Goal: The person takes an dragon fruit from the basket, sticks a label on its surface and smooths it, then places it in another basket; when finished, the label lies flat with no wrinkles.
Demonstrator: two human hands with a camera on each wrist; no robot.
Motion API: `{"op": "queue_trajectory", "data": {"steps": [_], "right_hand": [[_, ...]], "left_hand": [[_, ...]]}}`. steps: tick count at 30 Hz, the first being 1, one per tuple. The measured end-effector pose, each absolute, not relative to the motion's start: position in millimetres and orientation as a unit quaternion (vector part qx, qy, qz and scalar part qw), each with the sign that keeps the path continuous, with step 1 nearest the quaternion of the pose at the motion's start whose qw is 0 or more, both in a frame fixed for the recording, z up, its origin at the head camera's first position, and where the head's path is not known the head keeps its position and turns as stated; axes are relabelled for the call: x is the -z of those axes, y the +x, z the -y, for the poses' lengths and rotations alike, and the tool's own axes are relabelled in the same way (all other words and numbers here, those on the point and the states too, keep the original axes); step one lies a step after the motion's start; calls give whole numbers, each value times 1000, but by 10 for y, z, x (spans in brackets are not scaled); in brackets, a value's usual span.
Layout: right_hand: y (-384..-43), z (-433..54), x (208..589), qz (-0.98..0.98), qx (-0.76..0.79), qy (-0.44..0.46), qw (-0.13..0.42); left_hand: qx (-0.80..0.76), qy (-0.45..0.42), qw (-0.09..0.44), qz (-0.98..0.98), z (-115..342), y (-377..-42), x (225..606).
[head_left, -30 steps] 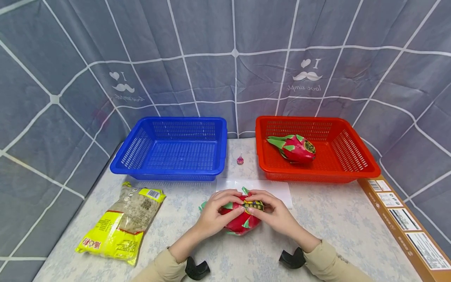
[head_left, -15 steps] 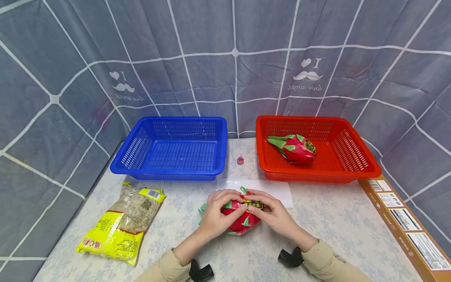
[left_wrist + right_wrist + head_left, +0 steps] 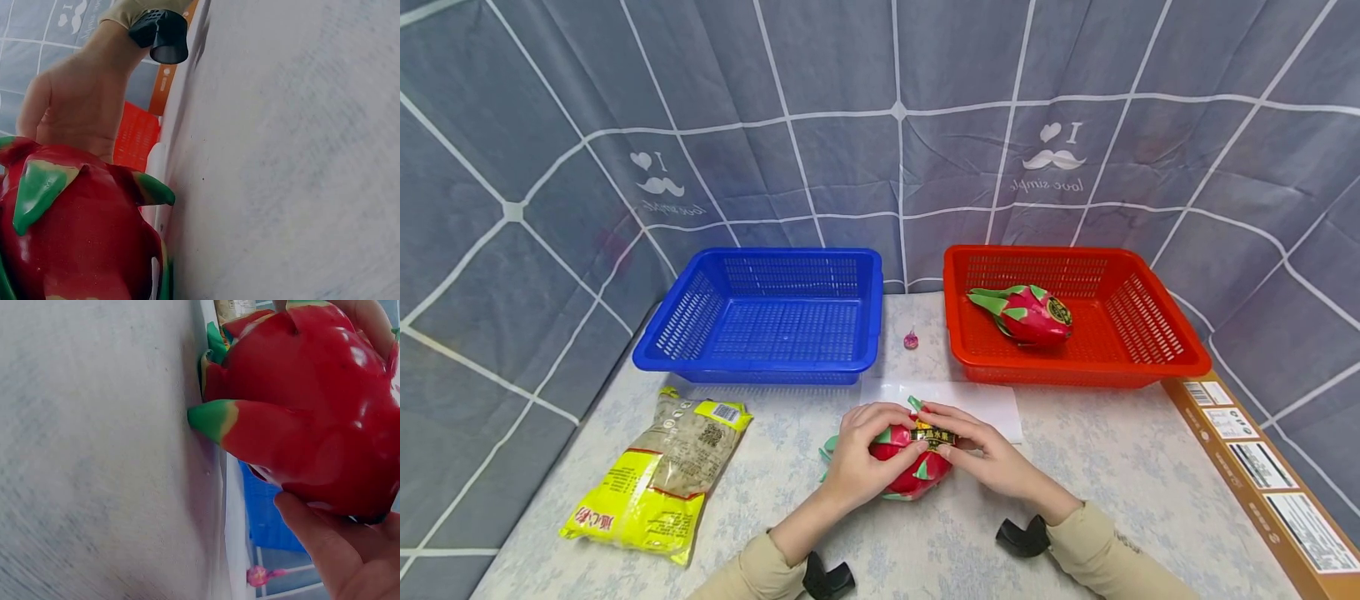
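Note:
Between both hands, at the front middle of the table in the head view, lies a glossy red dragon fruit (image 3: 904, 485) with green-tipped scales. My left hand (image 3: 867, 457) grips it from the left, thumb on top near a black-and-yellow sticker (image 3: 931, 436). My right hand (image 3: 992, 457) holds the right end, with its thumb and fingers at the sticker's edge. The dragon fruit (image 3: 81, 231) looms large in the left wrist view, my right hand behind it. Up close in the right wrist view, the dragon fruit (image 3: 312, 425) has fingers around it.
A blue basket (image 3: 757, 367) stands at the back left. Another dragon fruit (image 3: 1033, 317) lies in the red basket (image 3: 1082, 373) at the back right. Between them is a small pink lollipop (image 3: 911, 341). A yellow bag (image 3: 655, 492) lies left, a brown box (image 3: 1262, 475) right, white paper (image 3: 992, 408) behind the hands.
The dragon fruit has shifted and turned slightly to the left within the hands. My right thumb and fingers have moved a little along the sticker; the left hand stays nearly still.

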State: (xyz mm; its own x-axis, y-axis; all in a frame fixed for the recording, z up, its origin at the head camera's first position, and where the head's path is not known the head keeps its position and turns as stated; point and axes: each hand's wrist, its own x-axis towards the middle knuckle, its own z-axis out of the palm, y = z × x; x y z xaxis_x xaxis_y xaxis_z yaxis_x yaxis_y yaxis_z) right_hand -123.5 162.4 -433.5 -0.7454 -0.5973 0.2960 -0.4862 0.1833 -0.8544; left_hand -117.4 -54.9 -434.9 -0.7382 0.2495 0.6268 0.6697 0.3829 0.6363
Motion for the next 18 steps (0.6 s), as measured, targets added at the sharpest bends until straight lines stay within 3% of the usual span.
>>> {"op": "queue_trajectory", "data": {"steps": [7,12,18], "right_hand": [[-1258,-1610,4373,-720,599,-342,76],[-1281,-1631,4400,-669,660,-319,119],[-1304,-1658,4420,-647,683,-314,127]], "left_hand": [[479,-277,206,807,561,-1172,4350],[480,-280,217,802,568,-1169,4367],[478,-287,240,795,563,-1171,4414]]}}
